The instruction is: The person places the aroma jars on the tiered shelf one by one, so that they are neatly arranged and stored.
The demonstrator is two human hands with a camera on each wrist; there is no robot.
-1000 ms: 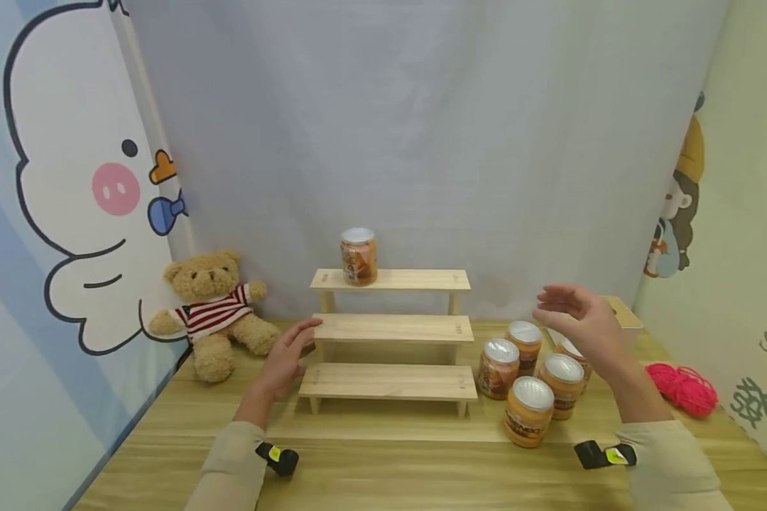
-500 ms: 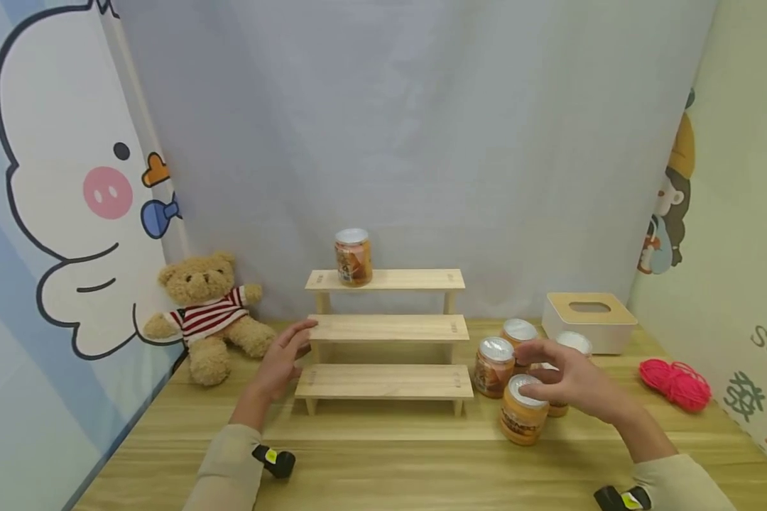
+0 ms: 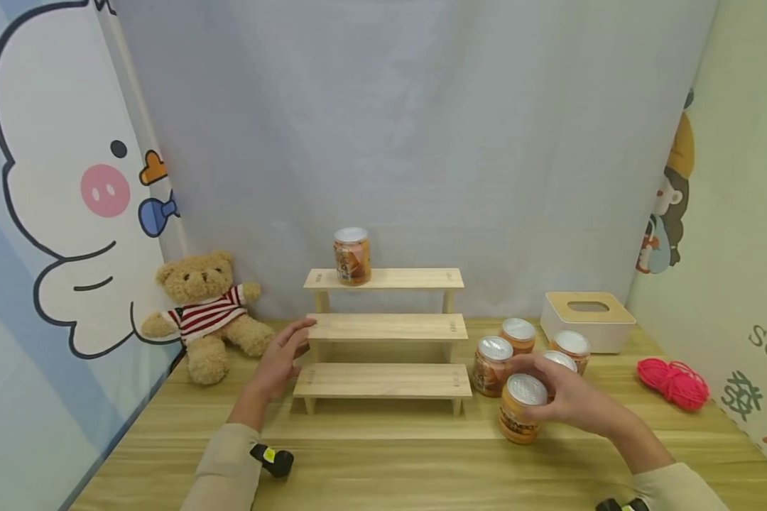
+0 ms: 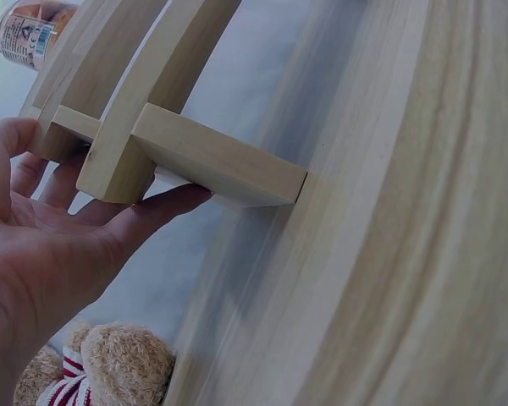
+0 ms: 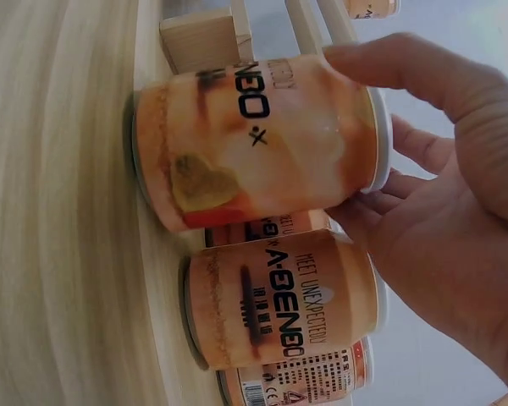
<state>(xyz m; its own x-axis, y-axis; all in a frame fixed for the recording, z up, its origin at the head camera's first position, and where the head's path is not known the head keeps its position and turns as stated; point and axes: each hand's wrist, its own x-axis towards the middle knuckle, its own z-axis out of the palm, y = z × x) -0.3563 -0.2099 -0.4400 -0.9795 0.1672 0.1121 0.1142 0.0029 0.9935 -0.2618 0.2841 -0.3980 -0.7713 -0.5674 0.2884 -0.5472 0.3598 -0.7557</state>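
Note:
My right hand (image 3: 572, 401) grips the upper part of the nearest jar (image 3: 518, 419), which has an orange label and a silver lid. In the right wrist view the thumb (image 5: 406, 63) lies along one side of that jar, and the other fingers reach behind its lid end. My left hand (image 3: 278, 365) rests against the left end of a three-tier wooden shelf (image 3: 383, 381). Its fingers are spread at the ends of the middle and lower boards in the left wrist view. A matching jar (image 3: 352, 259) stands upright on the left of the top tier.
Several more jars (image 3: 493, 369) stand close around the gripped one. Behind them is a tissue box (image 3: 588, 330) with a wooden lid. Pink yarn (image 3: 672, 383) lies at the right, and a teddy bear (image 3: 204, 312) in a striped shirt sits at the left.
My right hand has come down and left from above the back jars onto the nearest jar, and its fingers have closed round it. The left hand has stayed at the shelf.

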